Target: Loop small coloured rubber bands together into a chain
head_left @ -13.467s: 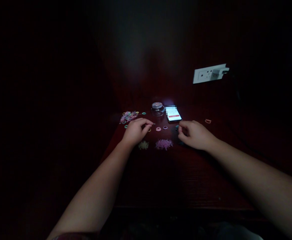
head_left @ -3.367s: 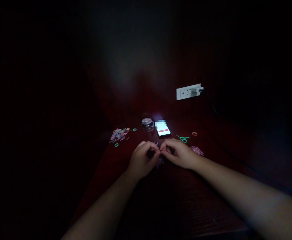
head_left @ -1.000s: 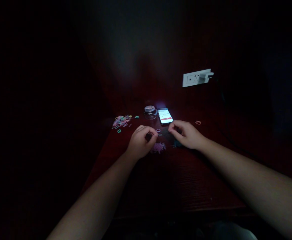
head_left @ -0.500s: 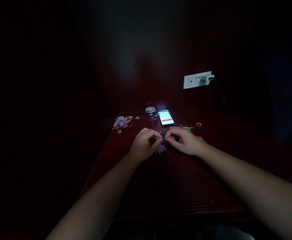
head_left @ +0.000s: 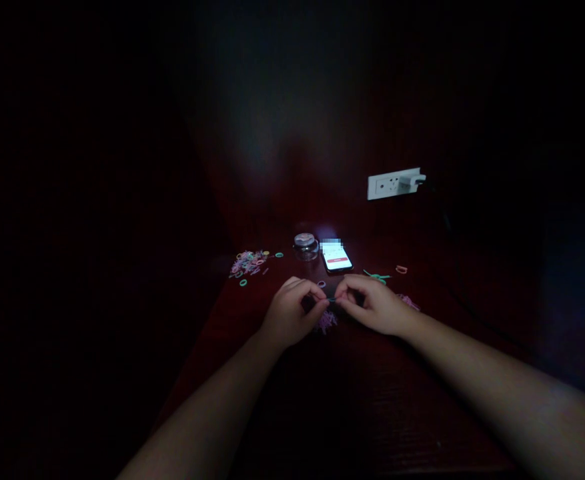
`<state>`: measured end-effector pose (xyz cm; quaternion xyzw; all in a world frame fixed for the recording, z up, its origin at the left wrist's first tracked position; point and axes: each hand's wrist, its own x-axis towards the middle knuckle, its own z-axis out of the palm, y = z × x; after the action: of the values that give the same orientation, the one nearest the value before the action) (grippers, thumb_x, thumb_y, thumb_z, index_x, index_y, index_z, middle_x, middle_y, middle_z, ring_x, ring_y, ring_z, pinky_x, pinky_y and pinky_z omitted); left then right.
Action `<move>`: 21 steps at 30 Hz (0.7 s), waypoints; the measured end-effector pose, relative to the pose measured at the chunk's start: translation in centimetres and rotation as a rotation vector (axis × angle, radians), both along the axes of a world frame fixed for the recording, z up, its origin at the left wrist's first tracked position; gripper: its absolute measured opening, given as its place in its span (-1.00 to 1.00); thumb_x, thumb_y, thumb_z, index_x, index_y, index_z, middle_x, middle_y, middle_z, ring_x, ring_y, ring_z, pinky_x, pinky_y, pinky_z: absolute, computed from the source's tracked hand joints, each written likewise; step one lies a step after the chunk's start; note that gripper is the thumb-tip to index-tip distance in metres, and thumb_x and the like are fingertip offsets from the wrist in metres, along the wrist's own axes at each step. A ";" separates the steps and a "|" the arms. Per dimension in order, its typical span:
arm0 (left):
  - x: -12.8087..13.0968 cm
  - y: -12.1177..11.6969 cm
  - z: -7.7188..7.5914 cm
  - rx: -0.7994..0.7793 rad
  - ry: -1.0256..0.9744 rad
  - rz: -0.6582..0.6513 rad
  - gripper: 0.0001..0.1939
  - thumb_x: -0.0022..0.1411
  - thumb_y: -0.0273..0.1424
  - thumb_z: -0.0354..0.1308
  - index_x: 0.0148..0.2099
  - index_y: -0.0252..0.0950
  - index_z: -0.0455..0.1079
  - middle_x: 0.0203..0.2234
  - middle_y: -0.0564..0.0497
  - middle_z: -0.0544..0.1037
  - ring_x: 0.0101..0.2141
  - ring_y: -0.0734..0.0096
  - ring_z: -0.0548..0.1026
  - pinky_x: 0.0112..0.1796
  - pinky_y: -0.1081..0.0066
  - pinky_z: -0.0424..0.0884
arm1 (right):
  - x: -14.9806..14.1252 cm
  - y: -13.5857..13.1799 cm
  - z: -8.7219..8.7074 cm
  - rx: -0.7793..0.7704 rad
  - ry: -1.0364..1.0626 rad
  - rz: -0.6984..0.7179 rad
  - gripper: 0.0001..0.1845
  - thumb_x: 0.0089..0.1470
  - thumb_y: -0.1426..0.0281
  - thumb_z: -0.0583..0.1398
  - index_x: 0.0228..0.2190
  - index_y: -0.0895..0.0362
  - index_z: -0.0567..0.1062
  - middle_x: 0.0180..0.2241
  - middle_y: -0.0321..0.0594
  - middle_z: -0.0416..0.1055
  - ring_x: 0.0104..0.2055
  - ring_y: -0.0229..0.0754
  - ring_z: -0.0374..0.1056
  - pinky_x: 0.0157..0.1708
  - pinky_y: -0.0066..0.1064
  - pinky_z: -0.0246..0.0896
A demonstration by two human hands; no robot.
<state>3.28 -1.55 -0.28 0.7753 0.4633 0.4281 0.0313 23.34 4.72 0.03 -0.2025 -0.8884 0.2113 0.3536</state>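
Observation:
My left hand (head_left: 293,313) and my right hand (head_left: 372,305) meet over the dark red table, thumb and forefinger pinched on each. Between the fingertips runs a small teal rubber band (head_left: 331,300), gripped at both ends; most of it is hidden by the fingers. Just below the fingertips lies a pile of purple rubber bands (head_left: 326,323). A single pale purple band (head_left: 321,284) rests behind the left fingertips. Green bands (head_left: 378,276) lie beyond my right hand, and pinkish-purple bands (head_left: 409,302) show past its wrist.
A mixed heap of coloured bands (head_left: 249,263) sits at the table's left. Behind the hands stand a clear lidded jar (head_left: 305,247) and a lit phone (head_left: 337,257). An orange band (head_left: 401,269) lies to the right. A wall socket (head_left: 393,183) holds a plug; surroundings are dark.
The camera view has tilted up, so everything sits lower in the picture. Both hands keep their pinch, with slightly more of the teal band showing between them.

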 end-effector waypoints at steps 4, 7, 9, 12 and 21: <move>0.0 0.1 -0.1 0.010 0.001 -0.002 -0.96 0.18 -0.42 0.23 -0.32 -0.24 0.41 -0.40 0.05 0.53 -0.30 0.35 0.44 -0.25 0.34 0.36 | 0.0 -0.1 0.0 -0.005 -0.003 0.005 -0.89 0.12 0.35 0.21 -0.35 0.15 0.45 -0.49 -0.30 0.35 -0.49 -0.29 0.25 -0.47 -0.45 0.15; 0.0 0.1 -0.1 0.007 -0.011 0.002 -0.94 0.17 -0.42 0.24 -0.33 -0.25 0.41 -0.39 0.04 0.53 -0.30 0.36 0.44 -0.27 0.35 0.36 | 0.0 -0.2 0.0 -0.010 -0.004 0.012 -0.87 0.06 0.35 0.25 -0.35 0.15 0.44 -0.49 -0.32 0.34 -0.49 -0.30 0.24 -0.48 -0.46 0.15; 0.0 0.0 0.0 0.002 -0.012 0.005 -0.93 0.17 -0.41 0.24 -0.34 -0.25 0.40 -0.39 0.03 0.52 -0.30 0.35 0.43 -0.28 0.35 0.36 | -0.1 -0.2 -0.1 -0.007 -0.002 0.009 -0.88 0.05 0.36 0.26 -0.36 0.14 0.44 -0.49 -0.32 0.34 -0.49 -0.30 0.24 -0.47 -0.47 0.15; 0.0 -0.1 0.1 -0.003 -0.011 0.010 -0.92 0.17 -0.41 0.25 -0.35 -0.25 0.40 -0.41 0.04 0.51 -0.32 0.36 0.43 -0.29 0.36 0.35 | -0.1 0.0 -0.3 -0.017 0.008 -0.003 -0.89 0.09 0.36 0.23 -0.35 0.14 0.44 -0.49 -0.32 0.34 -0.49 -0.30 0.25 -0.48 -0.47 0.14; 0.1 -0.1 0.1 0.008 -0.006 0.007 -0.90 0.15 -0.40 0.28 -0.35 -0.24 0.39 -0.44 0.06 0.49 -0.32 0.36 0.42 -0.27 0.35 0.35 | -0.2 0.3 -0.5 -0.013 0.020 -0.019 -0.91 0.14 0.39 0.17 -0.39 0.14 0.44 -0.54 -0.34 0.31 -0.50 -0.29 0.24 -0.46 -0.45 0.14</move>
<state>3.36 -1.62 -0.18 0.7724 0.4642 0.4325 0.0280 23.16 5.01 -0.49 -0.2112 -0.8815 0.2158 0.3630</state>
